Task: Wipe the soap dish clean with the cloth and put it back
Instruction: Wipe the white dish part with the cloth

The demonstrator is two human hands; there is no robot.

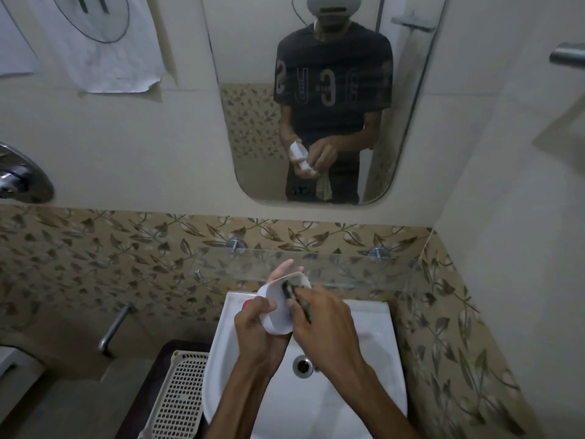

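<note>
A white oval soap dish (280, 307) is held tilted above the back of the white sink (373, 324). My left hand (258, 324) grips it from the left side, fingers behind it and thumb across its front. My right hand (323, 318) presses a dark, crumpled cloth (292, 291) into the dish's hollow. Most of the cloth is hidden under my right fingers.
A glass shelf (348, 267) on two metal pegs runs along the leaf-patterned tile behind the sink. A mirror (253, 106) above it reflects a person holding the dish. A perforated plastic basket (180, 397) sits left of the sink, beside a metal tap (114, 327). The drain (303, 366) lies below my hands.
</note>
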